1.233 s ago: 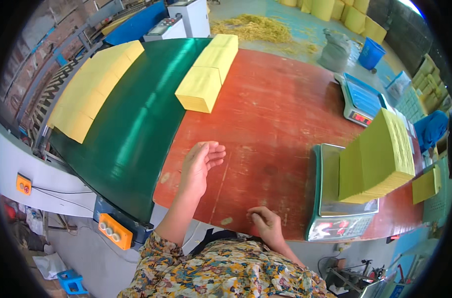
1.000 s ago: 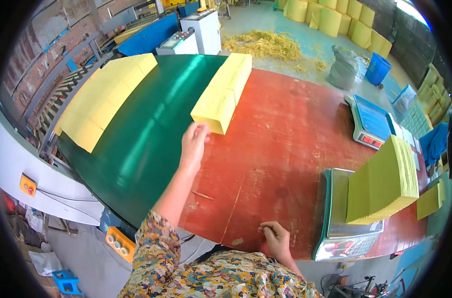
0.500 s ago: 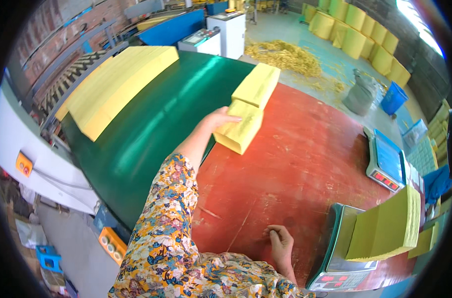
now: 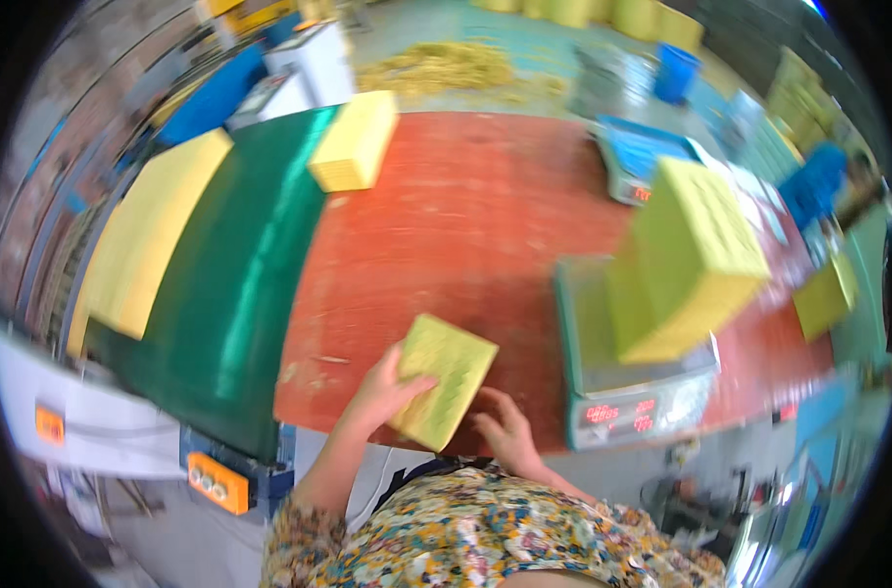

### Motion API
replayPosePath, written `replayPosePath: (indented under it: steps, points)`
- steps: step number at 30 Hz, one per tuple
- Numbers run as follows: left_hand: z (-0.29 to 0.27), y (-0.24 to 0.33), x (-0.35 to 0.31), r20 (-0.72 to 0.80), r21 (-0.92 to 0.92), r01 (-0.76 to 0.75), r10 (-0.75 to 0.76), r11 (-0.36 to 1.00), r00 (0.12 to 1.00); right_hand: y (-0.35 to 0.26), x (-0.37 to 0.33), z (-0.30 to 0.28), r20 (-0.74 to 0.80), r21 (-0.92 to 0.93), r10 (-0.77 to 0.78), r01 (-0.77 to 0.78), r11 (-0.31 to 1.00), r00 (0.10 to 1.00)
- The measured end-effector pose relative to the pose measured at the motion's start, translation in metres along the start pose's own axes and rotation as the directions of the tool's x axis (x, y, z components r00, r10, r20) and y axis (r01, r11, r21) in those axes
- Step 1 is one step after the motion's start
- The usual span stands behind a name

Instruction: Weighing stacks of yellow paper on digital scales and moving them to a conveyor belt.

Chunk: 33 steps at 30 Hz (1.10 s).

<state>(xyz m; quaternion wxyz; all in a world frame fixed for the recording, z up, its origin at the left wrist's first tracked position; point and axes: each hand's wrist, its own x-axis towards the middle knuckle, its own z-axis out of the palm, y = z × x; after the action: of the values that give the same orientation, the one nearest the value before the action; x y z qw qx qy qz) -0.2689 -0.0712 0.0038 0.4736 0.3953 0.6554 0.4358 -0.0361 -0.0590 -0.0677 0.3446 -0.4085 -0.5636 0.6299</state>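
Note:
My left hand [image 4: 379,394] grips a yellow paper stack [image 4: 444,380] from its left side, thumb over the top face. It is held above the near part of the red table, close to my body. My right hand [image 4: 507,431] is by the stack's lower right edge, fingers loosely curved and apart; whether the fingertips touch the paper I cannot tell. Another yellow block [image 4: 356,142] rests at the far end, where the green belt [image 4: 235,274] meets the red table [image 4: 446,225]. On the right, a taller yellow stack [image 4: 681,269] stands on a digital scale [image 4: 637,407].
A long row of yellow paper [image 4: 157,235] lies along the belt's left side. A second scale [image 4: 647,152] with a blue top sits at the far right. One more yellow block [image 4: 826,296] is at the right edge. An orange button box [image 4: 217,482] hangs by the belt's near end.
My left hand has brought the nearer yellow stack from the belt's edge back toward my body. My right hand has come beside it. The view has turned to the right.

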Motion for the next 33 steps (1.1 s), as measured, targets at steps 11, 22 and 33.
replayPosePath:
  steps: [11,22,33]
  points:
    - [0.089,-0.005,-0.132,-0.036,-0.394,0.151,-0.180,0.906,0.983,0.056,-0.095,-0.087,0.369,0.422,0.460,-0.587,0.691,0.808]
    - [0.071,-0.097,-0.160,0.092,-0.734,0.257,-0.283,0.629,0.955,0.021,-0.119,-0.061,0.269,0.479,0.337,-0.429,0.766,0.902]
    - [0.217,0.094,-0.184,0.022,-0.234,-0.160,0.170,0.959,0.985,-0.094,-0.172,-0.216,-0.045,0.450,-0.169,0.171,0.877,0.985]
